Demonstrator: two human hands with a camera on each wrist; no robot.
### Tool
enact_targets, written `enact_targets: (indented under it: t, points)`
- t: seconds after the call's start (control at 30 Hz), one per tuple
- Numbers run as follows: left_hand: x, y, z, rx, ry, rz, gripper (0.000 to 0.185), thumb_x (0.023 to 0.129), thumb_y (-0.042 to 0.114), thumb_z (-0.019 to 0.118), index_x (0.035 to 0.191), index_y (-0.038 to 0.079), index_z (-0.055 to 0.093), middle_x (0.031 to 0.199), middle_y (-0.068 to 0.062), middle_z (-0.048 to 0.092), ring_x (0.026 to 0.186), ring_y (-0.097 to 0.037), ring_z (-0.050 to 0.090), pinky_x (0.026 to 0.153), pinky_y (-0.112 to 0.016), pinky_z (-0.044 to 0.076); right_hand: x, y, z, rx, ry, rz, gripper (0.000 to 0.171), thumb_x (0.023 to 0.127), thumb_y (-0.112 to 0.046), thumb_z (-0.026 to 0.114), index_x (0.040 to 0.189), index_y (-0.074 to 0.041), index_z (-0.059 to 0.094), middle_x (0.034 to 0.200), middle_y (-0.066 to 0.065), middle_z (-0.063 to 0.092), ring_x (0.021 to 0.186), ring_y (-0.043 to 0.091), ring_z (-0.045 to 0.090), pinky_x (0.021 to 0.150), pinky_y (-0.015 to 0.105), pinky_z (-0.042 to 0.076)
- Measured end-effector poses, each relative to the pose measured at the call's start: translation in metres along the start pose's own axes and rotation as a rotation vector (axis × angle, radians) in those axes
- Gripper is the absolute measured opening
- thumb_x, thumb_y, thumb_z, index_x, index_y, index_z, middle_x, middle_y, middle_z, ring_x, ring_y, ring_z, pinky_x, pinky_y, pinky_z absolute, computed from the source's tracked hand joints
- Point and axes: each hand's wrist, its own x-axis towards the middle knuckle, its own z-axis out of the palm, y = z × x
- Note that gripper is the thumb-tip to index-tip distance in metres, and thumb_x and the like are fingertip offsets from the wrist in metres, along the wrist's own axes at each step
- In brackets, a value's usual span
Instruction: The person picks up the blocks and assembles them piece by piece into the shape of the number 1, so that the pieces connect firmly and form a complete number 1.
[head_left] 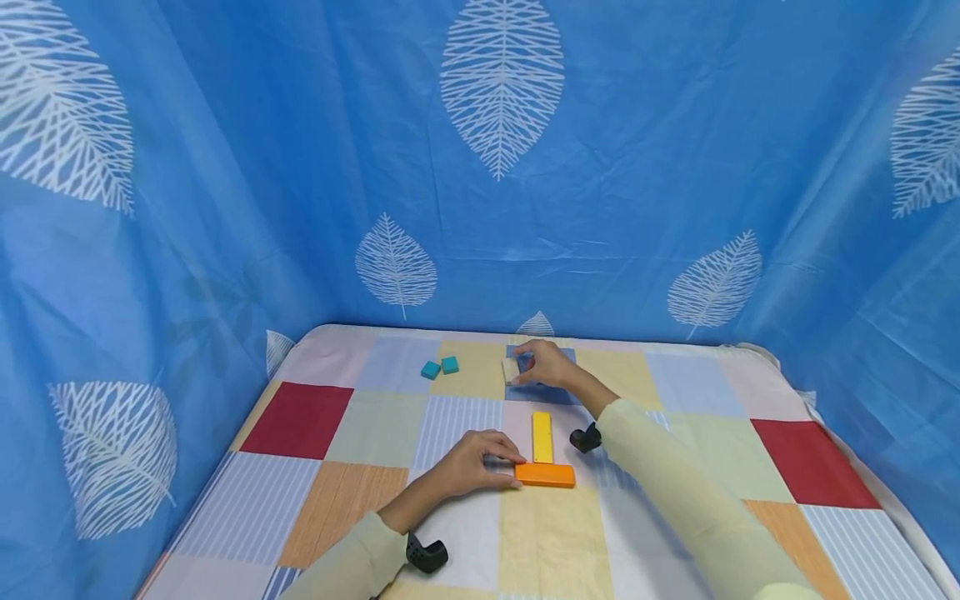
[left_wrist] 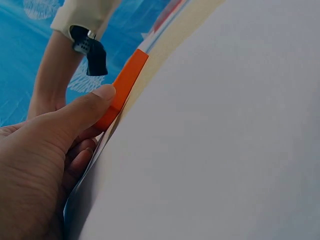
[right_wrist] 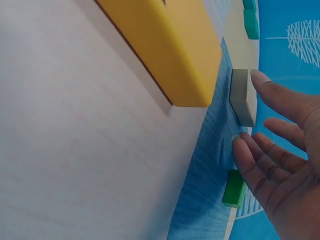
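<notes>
A flat orange block [head_left: 545,475] lies crosswise on the patchwork cloth, with a yellow block [head_left: 542,437] standing off its far side like a T. My left hand [head_left: 483,461] pinches the orange block [left_wrist: 125,85] at its left end, thumb on the near side. Farther back, my right hand [head_left: 545,364] reaches to a small cream block [head_left: 511,369]. In the right wrist view one fingertip touches that cream block [right_wrist: 242,97] and the other fingers [right_wrist: 255,160] lie nearly straight just beside it. A green block [right_wrist: 233,188] lies under that hand.
Two teal cubes [head_left: 440,367] sit at the back left of the quilted surface [head_left: 300,421]. Blue leaf-print curtains [head_left: 480,167] close in the back and both sides. A black camera mount [head_left: 427,554] shows at my left wrist, another [head_left: 586,438] at my right.
</notes>
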Motion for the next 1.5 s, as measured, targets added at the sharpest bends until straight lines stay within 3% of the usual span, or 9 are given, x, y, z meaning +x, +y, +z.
enact_targets:
  t: [0.3, 0.5, 0.8, 0.93, 1.13, 1.5]
  points:
    - [-0.001, -0.001, 0.003, 0.011, 0.002, 0.007, 0.03, 0.083, 0.023, 0.086, 0.111, 0.014, 0.079, 0.104, 0.007, 0.073, 0.1, -0.007, 0.064, 0.093, -0.027, 0.052, 0.004, -0.001, 0.004, -0.049, -0.02, -0.023, 0.061, 0.082, -0.012, 0.085, 0.137, 0.002, 0.061, 0.098, 0.013, 0.065, 0.073, 0.018, 0.056, 0.062, 0.03, 0.046]
    - [-0.001, 0.001, 0.003, 0.03, 0.001, 0.002, 0.031, 0.083, 0.023, 0.086, 0.111, 0.014, 0.079, 0.104, 0.008, 0.073, 0.101, -0.005, 0.064, 0.093, -0.027, 0.051, 0.006, -0.001, 0.007, -0.109, 0.003, -0.056, 0.057, 0.08, -0.01, 0.087, 0.132, 0.001, 0.065, 0.097, 0.011, 0.065, 0.08, 0.019, 0.055, 0.069, 0.031, 0.047]
    - [0.0, 0.001, 0.002, 0.038, -0.009, -0.008, 0.03, 0.082, 0.021, 0.087, 0.11, 0.012, 0.08, 0.104, 0.007, 0.073, 0.101, -0.004, 0.064, 0.094, -0.026, 0.051, 0.004, 0.0, 0.007, -0.095, 0.006, -0.064, 0.056, 0.081, -0.009, 0.086, 0.133, 0.001, 0.065, 0.097, 0.011, 0.066, 0.078, 0.019, 0.055, 0.069, 0.032, 0.047]
    - [0.0, 0.001, 0.002, 0.031, -0.007, -0.012, 0.031, 0.082, 0.022, 0.087, 0.11, 0.013, 0.08, 0.104, 0.007, 0.073, 0.101, -0.005, 0.064, 0.093, -0.026, 0.051, 0.004, 0.001, 0.007, -0.081, 0.001, -0.063, 0.057, 0.082, -0.009, 0.086, 0.133, 0.001, 0.065, 0.099, 0.012, 0.068, 0.08, 0.019, 0.057, 0.07, 0.033, 0.048]
    - [0.0, 0.0, 0.003, 0.021, 0.004, -0.001, 0.03, 0.083, 0.023, 0.086, 0.11, 0.013, 0.08, 0.103, 0.007, 0.073, 0.1, -0.006, 0.064, 0.092, -0.026, 0.052, 0.003, 0.001, 0.005, -0.065, -0.001, -0.043, 0.057, 0.082, -0.012, 0.085, 0.134, 0.0, 0.064, 0.113, 0.014, 0.069, 0.095, 0.023, 0.064, 0.077, 0.035, 0.055]
    - [0.0, 0.001, 0.001, 0.03, 0.001, 0.004, 0.03, 0.082, 0.022, 0.087, 0.11, 0.012, 0.08, 0.103, 0.006, 0.073, 0.099, -0.005, 0.064, 0.091, -0.026, 0.052, -0.007, -0.007, -0.002, 0.026, 0.025, -0.055, 0.056, 0.085, -0.012, 0.083, 0.136, 0.0, 0.063, 0.133, 0.018, 0.063, 0.109, 0.031, 0.066, 0.073, 0.033, 0.058]
